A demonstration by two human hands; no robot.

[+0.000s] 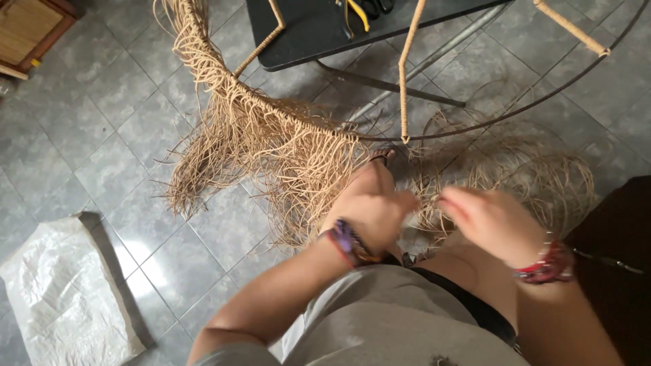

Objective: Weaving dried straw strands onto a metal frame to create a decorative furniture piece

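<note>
Far left we see a wooden box [27, 27] in the corner. Near left a white bag [64, 291] lies on the grey floor [102, 135].

In the middle a round metal ring [475, 125] stands over the floor. Its left part is wrapped in tan cord [271, 146], and many loose cords hang down from it to the floor. Far behind it is a black table [319, 27] with yellow pliers [354, 17] on it.

Our left hand [373, 207] is curled shut, just under the ring, right against the hanging cords. It has a purple band [349, 240] on the wrist. We cannot tell what it grips.

Our right hand [491, 220] is blurry. It is near the left hand, over a heap of cord [542, 179] on the floor. We cannot tell if it grips anything. It has red bands [546, 268] on the wrist.
</note>
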